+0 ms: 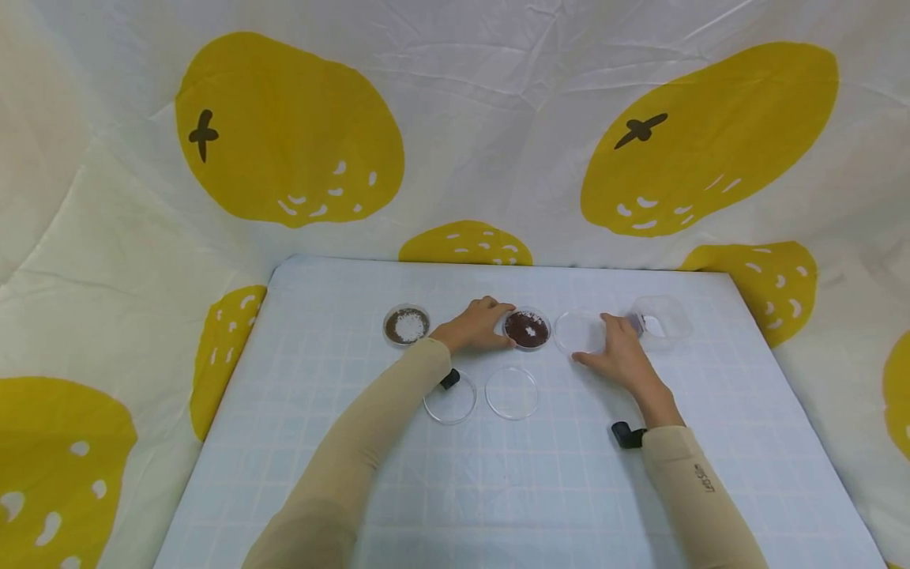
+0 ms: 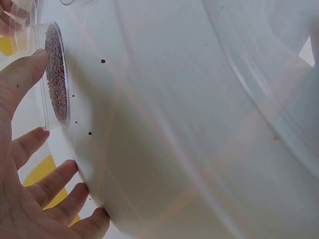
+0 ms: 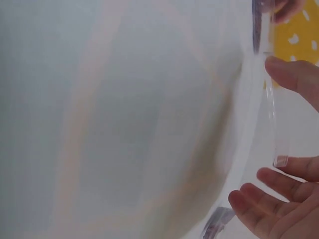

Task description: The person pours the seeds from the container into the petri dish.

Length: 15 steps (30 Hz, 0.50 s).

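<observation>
My left hand (image 1: 478, 326) holds a clear petri dish (image 1: 528, 329) of dark brown grains with white bits on top, thumb and index finger at its rim. The left wrist view shows the dish (image 2: 59, 74) side-on, with the other fingers spread. To its right, my right hand (image 1: 621, 356) grips a clear, round petri dish lid (image 1: 578, 332) by the edge; in the right wrist view thumb and index finger span the lid (image 3: 272, 117). Left of my left hand stands another petri dish (image 1: 407, 325), holding brown grains and a white heap.
Two clear round dish pieces lie nearer me: one (image 1: 451, 417) partly behind the left wrist's black camera (image 1: 449, 379), the other (image 1: 512, 416) beside it. A clear plastic box (image 1: 671, 322) stands just beyond my right hand. Patterned cloth (image 1: 490, 158) hangs behind the table.
</observation>
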Available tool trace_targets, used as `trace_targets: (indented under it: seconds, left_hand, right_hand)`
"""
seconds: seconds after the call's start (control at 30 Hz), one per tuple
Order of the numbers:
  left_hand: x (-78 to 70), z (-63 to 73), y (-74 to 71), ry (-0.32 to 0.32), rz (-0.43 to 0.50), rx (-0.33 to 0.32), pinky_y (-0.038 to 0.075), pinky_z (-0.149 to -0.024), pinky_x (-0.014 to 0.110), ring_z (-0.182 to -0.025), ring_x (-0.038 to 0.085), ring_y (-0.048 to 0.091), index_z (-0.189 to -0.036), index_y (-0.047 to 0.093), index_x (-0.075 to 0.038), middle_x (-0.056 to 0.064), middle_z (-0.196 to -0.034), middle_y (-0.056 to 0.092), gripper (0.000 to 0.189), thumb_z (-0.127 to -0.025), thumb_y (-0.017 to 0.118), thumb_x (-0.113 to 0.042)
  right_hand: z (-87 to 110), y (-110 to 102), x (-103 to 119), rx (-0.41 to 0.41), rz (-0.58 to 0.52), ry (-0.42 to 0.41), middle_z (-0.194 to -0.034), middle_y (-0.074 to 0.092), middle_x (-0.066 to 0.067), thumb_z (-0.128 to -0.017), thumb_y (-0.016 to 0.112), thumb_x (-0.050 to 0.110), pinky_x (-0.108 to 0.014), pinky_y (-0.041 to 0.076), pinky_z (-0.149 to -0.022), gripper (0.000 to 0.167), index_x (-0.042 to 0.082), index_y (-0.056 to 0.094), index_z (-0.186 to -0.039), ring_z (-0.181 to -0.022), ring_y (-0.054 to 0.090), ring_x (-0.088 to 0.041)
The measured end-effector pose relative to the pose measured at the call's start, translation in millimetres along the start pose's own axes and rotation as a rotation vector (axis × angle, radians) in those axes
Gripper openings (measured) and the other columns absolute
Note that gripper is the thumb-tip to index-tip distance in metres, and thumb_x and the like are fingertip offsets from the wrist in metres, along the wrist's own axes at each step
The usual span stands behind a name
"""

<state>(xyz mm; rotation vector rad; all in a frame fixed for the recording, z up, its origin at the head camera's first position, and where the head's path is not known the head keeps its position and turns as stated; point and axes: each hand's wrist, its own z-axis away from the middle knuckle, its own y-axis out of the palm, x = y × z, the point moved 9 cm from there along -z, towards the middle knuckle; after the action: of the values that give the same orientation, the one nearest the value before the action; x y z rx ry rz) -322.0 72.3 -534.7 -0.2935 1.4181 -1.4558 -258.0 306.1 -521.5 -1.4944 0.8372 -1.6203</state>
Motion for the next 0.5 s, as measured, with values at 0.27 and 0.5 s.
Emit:
trace_targets:
  seconds: [0.27, 0.5]
  left_hand:
    - [0.8, -0.6, 0.6, 0.000, -0.006, -0.006, 0.036, -0.111, 0.048, -0.138, 0.028, 0.034, -0.156, 0.035, -0.027, 0.009, -0.151, 0.037, 0.077, -0.091, 0.068, -0.053]
    - [3.0, -1.3, 2.6, -0.013, 0.013, 0.002, 0.036, -0.111, 0.049, -0.139, 0.027, 0.033, -0.156, 0.035, -0.029, 0.008, -0.152, 0.035, 0.077, -0.091, 0.068, -0.054]
  right_hand:
    - [0.4, 2.2, 6.3, -0.004, 0.008, -0.022, -0.143, 0.034, -0.039, -0.079, 0.084, 0.032, -0.064, 0.031, -0.108, 0.100, -0.014, 0.027, -0.147, -0.132, 0.033, -0.052]
    - [2.0, -2.2, 10.7, -0.003, 0.018, -0.017, -0.145, 0.032, -0.038, -0.081, 0.083, 0.033, -0.064, 0.030, -0.109, 0.100, -0.013, 0.026, -0.148, -0.134, 0.032, -0.052]
